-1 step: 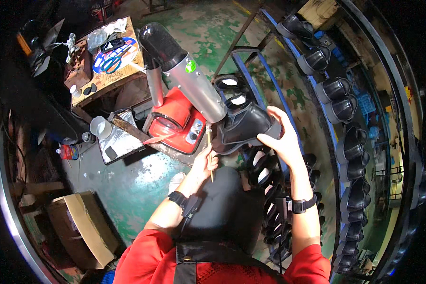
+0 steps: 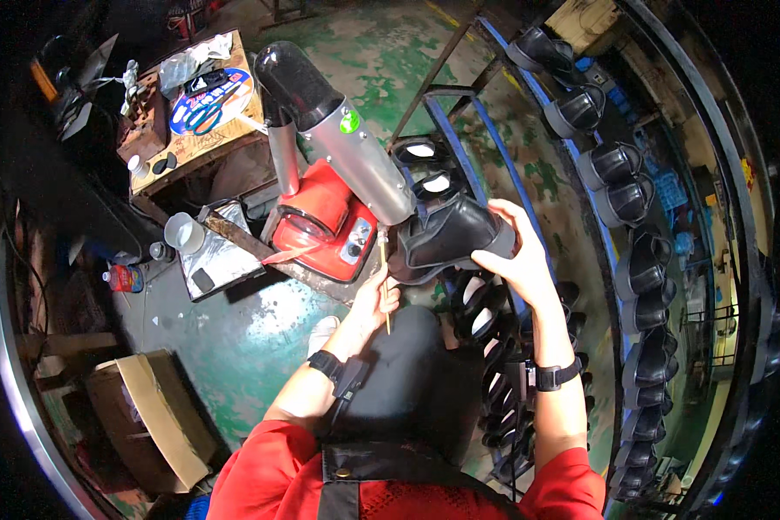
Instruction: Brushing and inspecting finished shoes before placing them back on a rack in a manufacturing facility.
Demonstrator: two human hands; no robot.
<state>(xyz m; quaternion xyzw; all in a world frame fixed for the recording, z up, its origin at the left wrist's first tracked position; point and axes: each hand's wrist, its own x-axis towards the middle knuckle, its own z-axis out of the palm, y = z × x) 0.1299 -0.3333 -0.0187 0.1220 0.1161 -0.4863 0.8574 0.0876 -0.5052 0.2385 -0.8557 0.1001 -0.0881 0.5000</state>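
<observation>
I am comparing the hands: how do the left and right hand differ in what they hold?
The left hand pinches a thin stick, low near the red machine. The right hand grips a black shoe, held higher, its fingers spread. Both wrists wear black bands.

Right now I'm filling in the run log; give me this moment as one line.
left hand: holds thin stick | right hand: grips black shoe | shoe at silver machine nozzle | red unit below

A wooden surface (image 2: 201, 149) carries blue-handled scissors (image 2: 210, 111), a crumpled plastic bag (image 2: 182, 62) and a small white bottle (image 2: 136, 166). The green floor (image 2: 234, 338) bears a cardboard box (image 2: 152, 420) and a red-labelled bottle (image 2: 123, 278). Blue racks (image 2: 581, 217) hold black shoes (image 2: 620, 165).
</observation>
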